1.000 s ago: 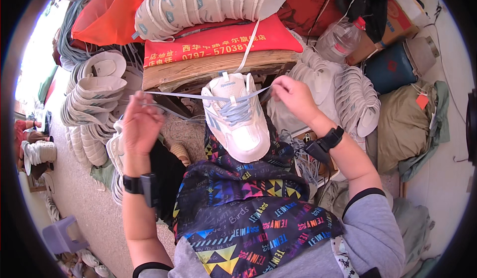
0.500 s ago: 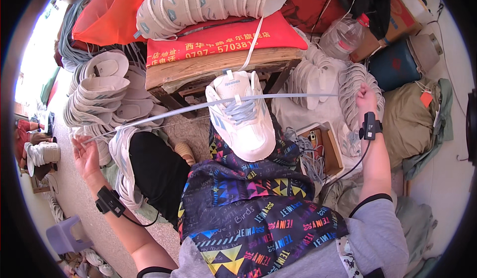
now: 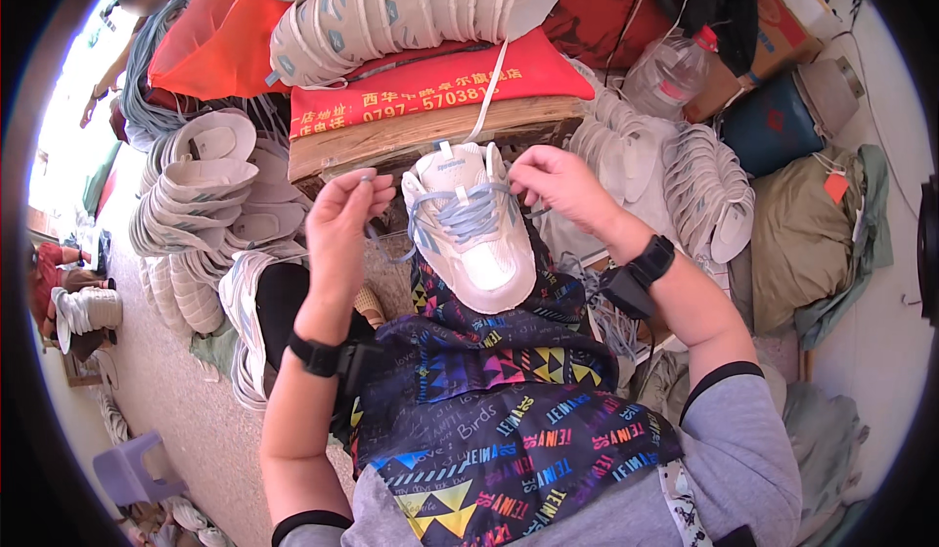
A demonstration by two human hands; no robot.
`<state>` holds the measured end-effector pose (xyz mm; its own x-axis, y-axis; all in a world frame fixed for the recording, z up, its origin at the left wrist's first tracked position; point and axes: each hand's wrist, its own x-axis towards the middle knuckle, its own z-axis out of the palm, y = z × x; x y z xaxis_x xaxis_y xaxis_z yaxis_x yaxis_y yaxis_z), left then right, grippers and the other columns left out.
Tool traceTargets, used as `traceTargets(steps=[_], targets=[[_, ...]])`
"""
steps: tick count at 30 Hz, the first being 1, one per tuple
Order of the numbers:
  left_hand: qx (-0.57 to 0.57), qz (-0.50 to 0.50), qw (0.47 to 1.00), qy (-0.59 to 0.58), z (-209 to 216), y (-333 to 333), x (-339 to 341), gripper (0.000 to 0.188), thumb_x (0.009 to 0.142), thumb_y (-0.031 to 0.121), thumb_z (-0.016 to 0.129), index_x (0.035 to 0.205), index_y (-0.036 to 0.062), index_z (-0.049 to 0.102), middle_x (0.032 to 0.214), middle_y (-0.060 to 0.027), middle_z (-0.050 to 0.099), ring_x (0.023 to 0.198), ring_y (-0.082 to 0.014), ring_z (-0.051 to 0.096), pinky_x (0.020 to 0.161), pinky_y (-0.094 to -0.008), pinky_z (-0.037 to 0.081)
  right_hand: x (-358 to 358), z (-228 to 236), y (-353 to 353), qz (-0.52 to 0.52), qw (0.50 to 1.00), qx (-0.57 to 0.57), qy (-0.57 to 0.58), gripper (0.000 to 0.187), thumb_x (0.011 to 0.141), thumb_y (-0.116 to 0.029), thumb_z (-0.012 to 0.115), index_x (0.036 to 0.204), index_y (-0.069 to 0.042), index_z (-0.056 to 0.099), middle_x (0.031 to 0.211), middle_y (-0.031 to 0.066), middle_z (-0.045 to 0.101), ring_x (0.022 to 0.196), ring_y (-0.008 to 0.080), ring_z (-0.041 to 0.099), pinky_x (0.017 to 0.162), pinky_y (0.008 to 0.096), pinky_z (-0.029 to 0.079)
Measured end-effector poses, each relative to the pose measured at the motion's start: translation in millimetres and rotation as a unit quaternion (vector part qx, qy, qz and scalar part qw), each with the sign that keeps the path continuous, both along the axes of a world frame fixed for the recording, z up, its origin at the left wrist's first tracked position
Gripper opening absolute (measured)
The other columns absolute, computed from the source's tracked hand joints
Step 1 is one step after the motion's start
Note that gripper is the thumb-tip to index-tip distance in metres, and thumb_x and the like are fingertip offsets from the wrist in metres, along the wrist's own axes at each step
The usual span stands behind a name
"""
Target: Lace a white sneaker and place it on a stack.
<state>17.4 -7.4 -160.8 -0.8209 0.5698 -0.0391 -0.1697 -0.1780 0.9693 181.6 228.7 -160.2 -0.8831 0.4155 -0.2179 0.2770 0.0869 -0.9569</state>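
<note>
A white sneaker upper (image 3: 492, 265) with pale blue side marks rests toe toward me over my apron-covered lap, its heel end close to the wooden bench. A flat light-blue shoelace (image 3: 466, 217) crosses its front in several rows. To the left of the upper, my left hand (image 3: 340, 217) pinches one loose stretch of the lace, which droops back toward the eyelets. My right hand (image 3: 569, 187) is closed at the upper's right collar edge, fingertips pinched on the lace there; most of that end is hidden.
The wooden bench (image 3: 440, 134) ahead carries a red cloth (image 3: 430, 92) and a row of nested uppers (image 3: 391, 19). More stacked uppers (image 3: 196, 190) stand at left, others (image 3: 709, 185) at right. A clear plastic bottle (image 3: 670, 76) and a purple stool (image 3: 137, 469) lie farther out.
My hands were spread wide with the lace stretched taut across the upper. Both have come inward beside the upper, and the lace now lies slack in rows on it.
</note>
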Motion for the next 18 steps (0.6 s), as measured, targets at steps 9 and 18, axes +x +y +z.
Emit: traceTargets(steps=[9, 18], targets=[[-0.112, -0.095, 0.989, -0.026, -9, 18, 38, 0.015, 0.097, 0.017, 0.056, 0.094, 0.0029, 0.058, 0.073, -0.0003, 0.06, 0.059, -0.0055, 0.051, 0.054, -0.0194, 0.038, -13, 6, 13, 0.119, 0.988, 0.073, -0.073, 0.015, 0.084, -0.017, 0.065, 0.079, -0.003, 0.063, 0.07, -0.0009, 0.06, 0.063, 0.0069, 0.054, 0.055, 0.0246, 0.043], [-0.184, -0.092, 0.978, 0.031, -16, 10, 28, 0.019, 0.092, 0.016, 0.062, 0.081, 0.0009, 0.063, 0.07, 0.0072, 0.053, 0.063, -0.0025, 0.043, 0.056, -0.0209, 0.036, -21, 27, -8, 0.158, 0.876, 0.455, 0.011, 0.017, 0.082, -0.017, 0.058, 0.08, -0.001, 0.061, 0.078, 0.0181, 0.063, 0.074, 0.0339, 0.063, 0.065, 0.042, 0.049]])
